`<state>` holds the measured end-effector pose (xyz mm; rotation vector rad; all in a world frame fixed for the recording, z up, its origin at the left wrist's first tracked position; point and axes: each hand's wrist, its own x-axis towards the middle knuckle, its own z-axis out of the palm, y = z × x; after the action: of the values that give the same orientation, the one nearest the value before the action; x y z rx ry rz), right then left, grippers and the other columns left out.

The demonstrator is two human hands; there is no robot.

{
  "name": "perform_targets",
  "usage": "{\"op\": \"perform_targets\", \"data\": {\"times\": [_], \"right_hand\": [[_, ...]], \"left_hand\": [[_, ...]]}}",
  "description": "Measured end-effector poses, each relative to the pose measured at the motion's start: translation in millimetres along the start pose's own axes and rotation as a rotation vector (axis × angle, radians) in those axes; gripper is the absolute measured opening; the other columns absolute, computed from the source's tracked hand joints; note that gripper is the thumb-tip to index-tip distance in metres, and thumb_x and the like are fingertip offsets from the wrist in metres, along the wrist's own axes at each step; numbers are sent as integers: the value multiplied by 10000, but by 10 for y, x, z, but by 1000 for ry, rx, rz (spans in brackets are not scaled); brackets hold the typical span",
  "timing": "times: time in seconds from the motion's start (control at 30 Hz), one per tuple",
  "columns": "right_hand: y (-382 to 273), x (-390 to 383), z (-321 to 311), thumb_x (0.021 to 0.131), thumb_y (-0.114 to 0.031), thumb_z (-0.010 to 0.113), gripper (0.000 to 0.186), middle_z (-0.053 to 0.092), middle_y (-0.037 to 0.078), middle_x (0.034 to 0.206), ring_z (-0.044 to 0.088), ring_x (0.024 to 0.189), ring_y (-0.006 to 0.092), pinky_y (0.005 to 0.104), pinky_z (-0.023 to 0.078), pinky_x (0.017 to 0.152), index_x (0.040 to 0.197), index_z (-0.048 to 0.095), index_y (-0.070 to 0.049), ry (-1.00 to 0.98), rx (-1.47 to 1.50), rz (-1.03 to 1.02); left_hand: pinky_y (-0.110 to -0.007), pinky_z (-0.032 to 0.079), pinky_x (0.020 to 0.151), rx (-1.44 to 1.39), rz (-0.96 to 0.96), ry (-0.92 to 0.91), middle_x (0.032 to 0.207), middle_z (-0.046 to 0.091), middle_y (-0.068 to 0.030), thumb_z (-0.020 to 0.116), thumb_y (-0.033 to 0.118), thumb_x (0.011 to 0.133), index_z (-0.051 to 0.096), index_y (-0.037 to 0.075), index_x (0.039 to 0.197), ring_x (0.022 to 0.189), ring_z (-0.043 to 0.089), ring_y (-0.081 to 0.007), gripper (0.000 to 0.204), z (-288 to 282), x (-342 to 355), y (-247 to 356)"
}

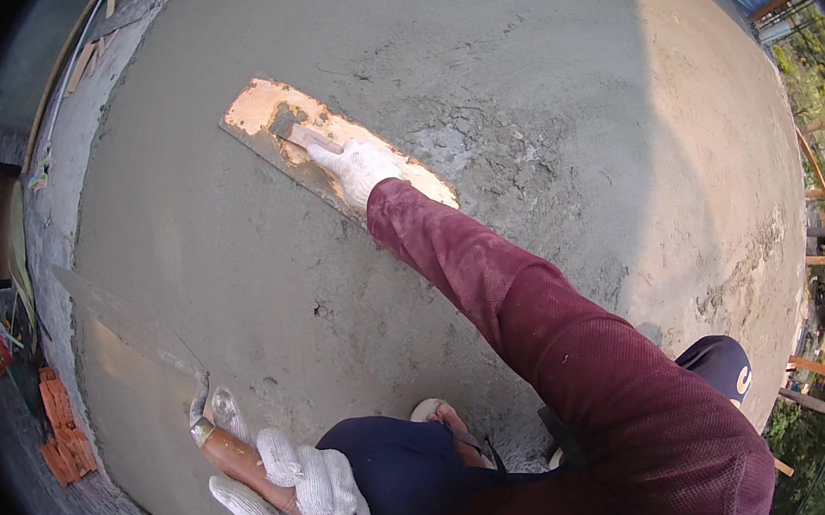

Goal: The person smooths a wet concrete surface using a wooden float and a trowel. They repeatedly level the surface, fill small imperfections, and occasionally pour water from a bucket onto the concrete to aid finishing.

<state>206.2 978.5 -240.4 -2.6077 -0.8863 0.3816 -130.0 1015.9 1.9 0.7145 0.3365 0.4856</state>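
Here — left hand (318,484) holds trowel (139,329); right hand (361,169) holds float (326,121).

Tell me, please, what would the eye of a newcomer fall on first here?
Probably the tan float, left of upper centre on grey cement, held by the gloved right grip. Next, the maroon sleeve slanting up from the lower right; then, at lower left, the trowel in the gloved left grip.

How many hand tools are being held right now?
2: a trowel with a brown handle in the left hand, and a long tan float in the right hand.
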Motion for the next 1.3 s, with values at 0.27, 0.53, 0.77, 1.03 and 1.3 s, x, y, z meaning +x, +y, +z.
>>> {"op": "perform_targets", "data": {"times": [0.27,0.53,0.77,1.03,1.3], "right_hand": [[1293,-190,-835,962,-158,603,782,661,233,1218,695,1095,375,495,561,929,1601,260,-450,150,59,337],[3054,-1394,-1465,917,-190,646,796,436,161,1579,492,1409,361,451,440,1149,1590,306,-446,341,3,590],[3942,-2515,-1618,924,-134,608,798,433,134,1585,486,1420,343,452,462,1135,1591,298,-444,477,-33,791],[4315,-4534,-1516,890,-293,662,868,368,153,1630,459,1429,363,472,450,1143,1634,216,-330,588,33,1006],[4342,-6274,-1226,902,-65,600,761,416,172,1595,409,1467,347,426,387,1191,1605,346,-211,812,-17,1217]], "left_hand": [[-299,485,601,-106,-48,25,1047,625,-108,340,461,1135,431,187,1515,677,563,-144,478,642,-108,-36],[-280,450,541,148,-45,100,956,627,-89,448,391,1120,485,70,1417,611,523,-141,439,1014,-196,-189],[-271,459,565,516,-142,92,969,643,-82,502,372,1101,574,125,1377,638,536,-145,377,1269,-214,-400],[-249,451,571,860,-325,108,964,601,-55,547,357,1081,540,138,1442,682,540,-127,422,1428,-164,-494],[-229,440,573,1032,-401,89,969,598,-21,590,385,1064,579,163,1400,695,529,-89,402,1869,-6,-1127]]}}
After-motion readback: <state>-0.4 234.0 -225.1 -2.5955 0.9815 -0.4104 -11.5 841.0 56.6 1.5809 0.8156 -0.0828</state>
